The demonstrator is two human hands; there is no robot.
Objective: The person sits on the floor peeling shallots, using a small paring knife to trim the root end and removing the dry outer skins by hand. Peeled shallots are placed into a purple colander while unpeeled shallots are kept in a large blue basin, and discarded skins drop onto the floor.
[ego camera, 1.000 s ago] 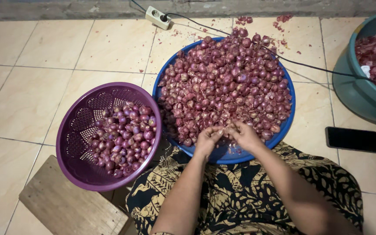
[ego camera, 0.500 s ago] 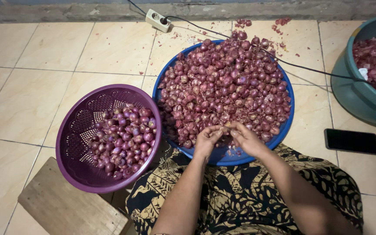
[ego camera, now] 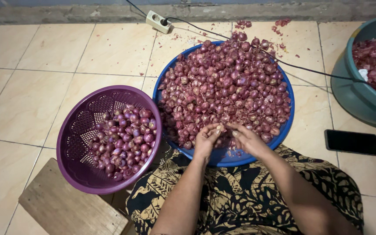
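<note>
A blue basin (ego camera: 283, 130) on the tiled floor holds a heap of unpeeled red shallots (ego camera: 227, 87). Over its near rim my left hand (ego camera: 206, 139) and my right hand (ego camera: 249, 140) meet, fingertips together on one small shallot (ego camera: 221, 128). To the left a purple perforated basket (ego camera: 79, 143) holds several peeled, glossy shallots (ego camera: 125, 139). My lap is covered by a black cloth with a yellow leaf pattern (ego camera: 240, 200).
A teal tub (ego camera: 353, 91) with red shallot skins stands at the right edge. A black phone (ego camera: 352, 142) lies on the tiles beside it. A white power strip (ego camera: 159, 21) with a black cable sits near the back wall. A wooden board (ego camera: 66, 209) lies under the basket.
Both hands stay at the basin's near rim, fingers working slightly on the shallot. Nothing else has moved.
</note>
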